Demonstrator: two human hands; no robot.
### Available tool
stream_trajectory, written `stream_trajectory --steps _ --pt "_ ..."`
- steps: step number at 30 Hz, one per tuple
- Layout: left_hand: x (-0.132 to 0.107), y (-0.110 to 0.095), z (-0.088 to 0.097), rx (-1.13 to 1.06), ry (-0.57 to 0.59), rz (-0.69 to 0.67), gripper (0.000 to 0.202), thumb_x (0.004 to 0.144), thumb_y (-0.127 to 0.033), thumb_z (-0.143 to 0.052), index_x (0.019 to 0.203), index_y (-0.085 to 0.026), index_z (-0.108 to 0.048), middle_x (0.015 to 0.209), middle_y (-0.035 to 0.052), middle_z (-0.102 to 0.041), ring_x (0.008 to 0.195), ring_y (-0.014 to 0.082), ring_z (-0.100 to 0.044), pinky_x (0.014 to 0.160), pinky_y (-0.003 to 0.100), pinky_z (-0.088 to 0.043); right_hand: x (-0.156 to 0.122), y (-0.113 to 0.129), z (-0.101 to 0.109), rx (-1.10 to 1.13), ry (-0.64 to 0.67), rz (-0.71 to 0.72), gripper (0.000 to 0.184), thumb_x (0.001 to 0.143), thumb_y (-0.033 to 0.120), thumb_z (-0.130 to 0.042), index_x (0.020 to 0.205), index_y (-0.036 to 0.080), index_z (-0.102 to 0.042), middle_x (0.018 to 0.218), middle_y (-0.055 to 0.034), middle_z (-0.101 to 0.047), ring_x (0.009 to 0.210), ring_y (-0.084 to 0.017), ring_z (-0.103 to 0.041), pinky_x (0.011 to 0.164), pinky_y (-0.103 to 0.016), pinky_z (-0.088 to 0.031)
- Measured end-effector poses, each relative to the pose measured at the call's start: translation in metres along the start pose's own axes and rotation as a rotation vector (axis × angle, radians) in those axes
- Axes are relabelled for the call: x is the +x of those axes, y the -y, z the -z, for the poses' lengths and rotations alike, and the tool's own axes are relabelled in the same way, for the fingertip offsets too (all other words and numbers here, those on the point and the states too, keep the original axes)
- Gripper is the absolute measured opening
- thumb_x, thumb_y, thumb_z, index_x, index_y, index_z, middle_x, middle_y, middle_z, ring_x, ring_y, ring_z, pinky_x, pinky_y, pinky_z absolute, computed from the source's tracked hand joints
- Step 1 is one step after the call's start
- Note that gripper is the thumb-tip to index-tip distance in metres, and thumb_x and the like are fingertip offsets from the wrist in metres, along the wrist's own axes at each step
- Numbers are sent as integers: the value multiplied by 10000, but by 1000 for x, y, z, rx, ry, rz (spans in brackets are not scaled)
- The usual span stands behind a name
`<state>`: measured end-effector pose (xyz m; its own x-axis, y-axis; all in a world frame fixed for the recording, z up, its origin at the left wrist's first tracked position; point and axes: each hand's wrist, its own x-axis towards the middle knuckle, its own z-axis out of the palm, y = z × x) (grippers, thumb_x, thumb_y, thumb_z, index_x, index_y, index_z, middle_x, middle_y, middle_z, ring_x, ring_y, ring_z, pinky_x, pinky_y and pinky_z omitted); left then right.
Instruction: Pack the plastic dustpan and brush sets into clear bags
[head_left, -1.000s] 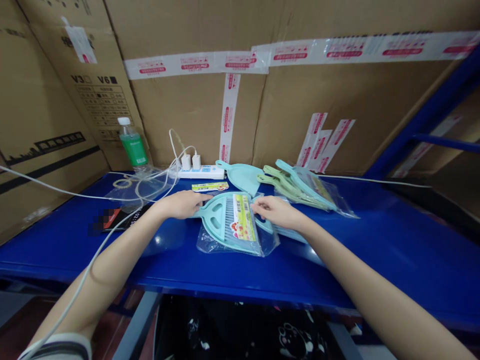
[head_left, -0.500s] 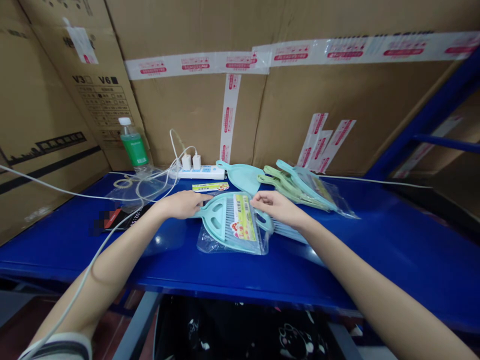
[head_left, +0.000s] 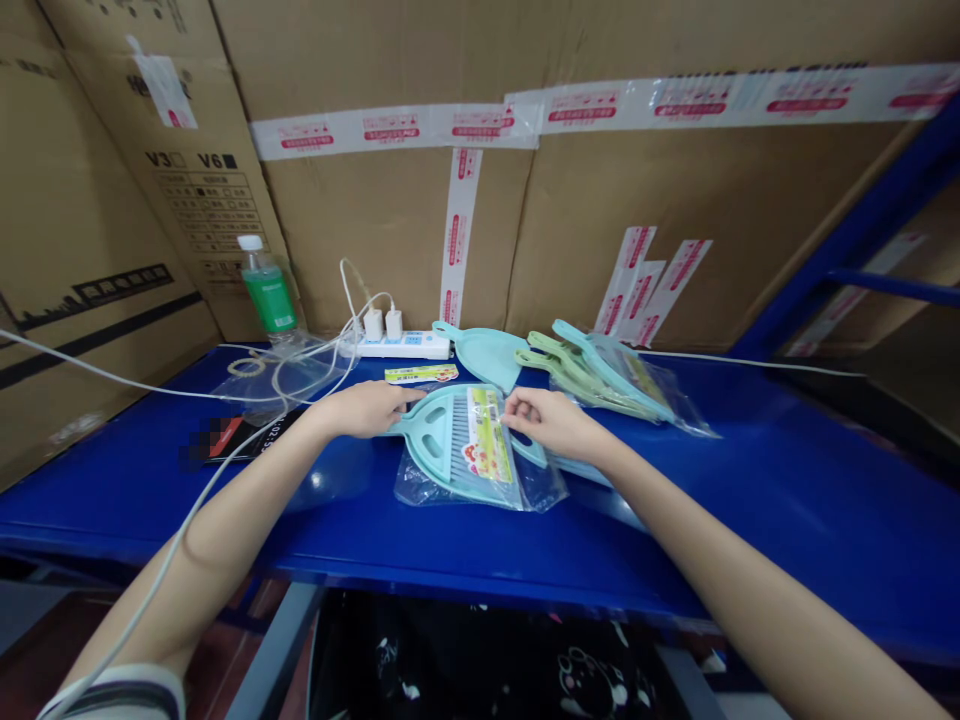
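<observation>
A light blue dustpan (head_left: 431, 465) lies in a clear plastic bag (head_left: 541, 488), with a small bristled brush (head_left: 457, 440) nested in it and a yellow-green label card (head_left: 491, 450) on top. My left hand (head_left: 364, 408) is closed round the dustpan's handle end, its index finger along the pan's upper edge. At the bag's right side my right hand (head_left: 546, 418) has its fingers pinched on the plastic by the label. Beneath this hand a blue brush, whose bristles show past the wrist, is partly hidden.
Behind lie a bare blue dustpan (head_left: 487, 352), green dustpans (head_left: 592, 382) and a bagged blue one (head_left: 630, 375). A loose label card (head_left: 420, 373), power strip (head_left: 409, 345), white cables, bottle (head_left: 270, 295) and dark device (head_left: 244, 437) sit to the left. Cardboard (head_left: 375, 220) walls the back.
The bag's open right end now spreads farther right across the table. My right hand has shifted slightly, its fingers curled more tightly. My left hand stays put.
</observation>
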<state>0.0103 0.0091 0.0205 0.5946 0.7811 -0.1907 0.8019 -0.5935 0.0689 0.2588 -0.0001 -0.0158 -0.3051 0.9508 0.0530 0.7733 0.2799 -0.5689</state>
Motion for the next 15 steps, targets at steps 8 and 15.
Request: stream_trajectory --steps 8,15 --pt "0 -1 0 25 40 50 583 845 -111 -371 1405 -273 -375 1122 70 -671 893 214 -631 743 292 -441 6 -8 -6 200 -11 2 181 754 330 -485 622 207 -494 553 23 -471 550 -141 -443 536 -270 -317" --pt "0 -1 1 43 27 32 567 847 -116 -370 1387 -288 -398 1079 39 -687 873 184 -637 720 251 -443 9 -15 -5 470 22 103 246 783 369 -469 831 189 -629 598 40 -429 540 -119 -396 527 -254 -324"
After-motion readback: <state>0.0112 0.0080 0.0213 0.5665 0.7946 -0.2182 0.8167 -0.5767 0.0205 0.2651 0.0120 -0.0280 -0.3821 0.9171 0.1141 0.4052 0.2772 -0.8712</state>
